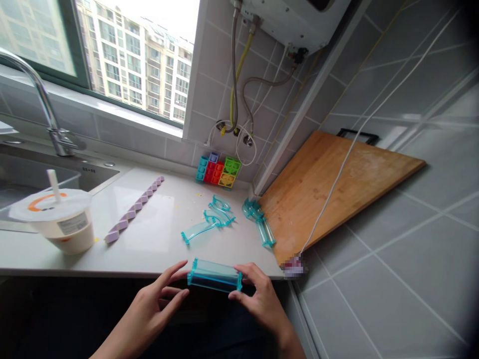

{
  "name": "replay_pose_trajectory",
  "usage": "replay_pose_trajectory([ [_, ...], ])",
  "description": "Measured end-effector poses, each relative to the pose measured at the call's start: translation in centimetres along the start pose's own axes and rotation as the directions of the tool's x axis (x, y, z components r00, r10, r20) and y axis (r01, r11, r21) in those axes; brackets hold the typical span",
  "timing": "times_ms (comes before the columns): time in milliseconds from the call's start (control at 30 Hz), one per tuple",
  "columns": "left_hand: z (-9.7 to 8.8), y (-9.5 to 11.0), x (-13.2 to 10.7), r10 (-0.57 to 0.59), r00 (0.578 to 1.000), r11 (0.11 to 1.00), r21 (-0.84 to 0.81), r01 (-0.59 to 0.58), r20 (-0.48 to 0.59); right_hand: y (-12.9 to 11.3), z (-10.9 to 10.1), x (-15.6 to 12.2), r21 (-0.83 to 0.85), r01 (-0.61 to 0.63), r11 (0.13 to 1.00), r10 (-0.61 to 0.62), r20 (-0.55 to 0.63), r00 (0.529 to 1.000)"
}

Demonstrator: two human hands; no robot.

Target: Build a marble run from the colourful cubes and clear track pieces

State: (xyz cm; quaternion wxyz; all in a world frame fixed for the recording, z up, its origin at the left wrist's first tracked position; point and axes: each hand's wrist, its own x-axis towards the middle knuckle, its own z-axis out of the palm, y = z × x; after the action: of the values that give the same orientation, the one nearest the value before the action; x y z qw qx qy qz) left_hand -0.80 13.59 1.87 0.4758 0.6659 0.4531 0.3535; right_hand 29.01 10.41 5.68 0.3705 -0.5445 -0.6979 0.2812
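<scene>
I record, from my station, grey tiled walls (359,279); a pale counter (149,254) beneath a bright, daylit window (84,60); buildings (130,55) outside; a sink (96,172) at left; a white heater (288,22) mounted high.

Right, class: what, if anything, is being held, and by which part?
The right hand grips a teal piece by one end; the left hand, open, is by the other, contact unclear.

"What's on the white counter (157,257)?"
"A lidded cup (73,224), a lilac zigzag strip (130,215), see-through teal pieces (219,218), a colourful block cluster (218,172) at the back."
"And the wooden board (329,184)?"
"Leaning; its lower edge seems to rest there."
</scene>
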Motion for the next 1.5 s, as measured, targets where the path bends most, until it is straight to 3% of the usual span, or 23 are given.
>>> replay_pose_trajectory([
  [67, 0.1, -0.2, -0.1, 0.055, 0.998, 0.998, -0.012, -0.055, -0.015, 2.1, 0.5, 0.8, 0.021, -0.022, 1.0, 0.026, -0.18, 0.983],
  [200, 0.1, -0.6, -0.5, 0.065, 0.997, 0.997, 0.046, -0.063, -0.039, 6.4, 0.5, 2.7, -0.097, -0.105, 0.99, 0.035, -0.546, 0.837],
  [333, 0.6, -0.3, -0.5, 0.027, 1.0, 0.995, 0.094, -0.026, -0.01, 9.4, 0.4, 3.7, -0.272, -0.208, 0.94, -0.02, -0.649, 0.76],
  [467, 2.7, 1.3, 1.1, 0.114, 0.989, 0.985, 0.119, -0.124, 0.091, 11.1, 1.1, 3.9, -0.355, -0.27, 0.895, -0.029, -0.651, 0.759],
  [633, 7.6, 3.0, 7.5, 0.215, 0.955, 0.914, 0.303, -0.271, 0.205, 11.6, 2.0, 3.3, -0.246, -0.174, 0.954, -0.026, -0.642, 0.766],
  [733, 10.7, 2.5, 13.0, 0.236, 0.943, 0.831, 0.455, -0.321, 0.235, 11.6, 2.6, 2.0, -0.13, -0.062, 0.99, -0.051, -0.718, 0.694],
  [833, 12.8, 1.6, 17.8, 0.303, 0.915, 0.775, 0.489, -0.4, 0.268, 11.1, 3.6, 0.6, -0.119, -0.025, 0.993, -0.077, -0.774, 0.629],
  [867, 13.2, 1.4, 19.1, 0.339, 0.895, 0.76, 0.476, -0.443, 0.291, 10.9, 3.8, 0.4, -0.13, -0.024, 0.991, -0.085, -0.766, 0.637],
  [967, 13.8, 1.0, 21.8, 0.392, 0.838, 0.729, 0.427, -0.535, 0.381, 10.2, 4.0, 0.6, -0.181, -0.033, 0.983, -0.101, -0.68, 0.726],
  [1067, 13.9, 1.1, 23.4, 0.396, 0.814, 0.714, 0.415, -0.564, 0.425, 10.0, 3.5, 1.7, -0.249, -0.074, 0.966, -0.099, -0.615, 0.783],
  [1267, 14.4, 1.5, 25.4, 0.416, 0.782, 0.673, 0.421, -0.608, 0.464, 10.5, 3.4, 2.8, -0.297, -0.144, 0.944, -0.078, -0.624, 0.777],
  [1500, 15.0, 2.3, 26.1, 0.43, 0.751, 0.64, 0.417, -0.645, 0.501, 10.6, 4.2, 2.7, -0.296, -0.15, 0.943, -0.077, -0.635, 0.769],
])
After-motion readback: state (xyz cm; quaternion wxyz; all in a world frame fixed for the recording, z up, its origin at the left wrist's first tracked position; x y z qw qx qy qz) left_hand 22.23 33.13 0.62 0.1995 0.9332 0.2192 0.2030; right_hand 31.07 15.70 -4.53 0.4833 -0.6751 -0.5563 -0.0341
